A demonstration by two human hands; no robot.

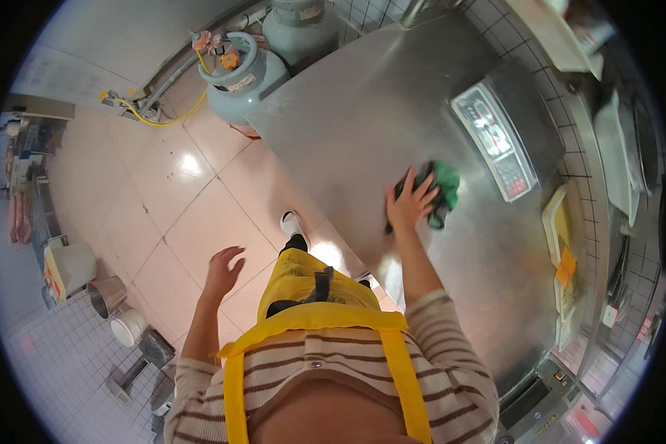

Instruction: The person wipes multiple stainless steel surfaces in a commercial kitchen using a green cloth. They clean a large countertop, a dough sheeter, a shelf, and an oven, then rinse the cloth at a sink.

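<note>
My right hand (409, 204) lies with its fingers spread on a crumpled green and dark cloth (448, 186), on the stainless steel tabletop (361, 127). The palm covers part of the cloth, and no finger is seen curled around it. To the right of the cloth stands a digital weighing scale (494, 139) with a lit display and a keypad. Over the tiled floor, well apart from the table, my left hand (225, 272) hangs empty with its thumb and fingers apart.
Two gas cylinders (244, 83) stand beyond the table's far left edge, with a yellow hose (172, 123) on the nearer one. Trays (558, 238) line the table's wall side below shelves. A metal bucket (106, 296) and a white tub (127, 327) stand at far left.
</note>
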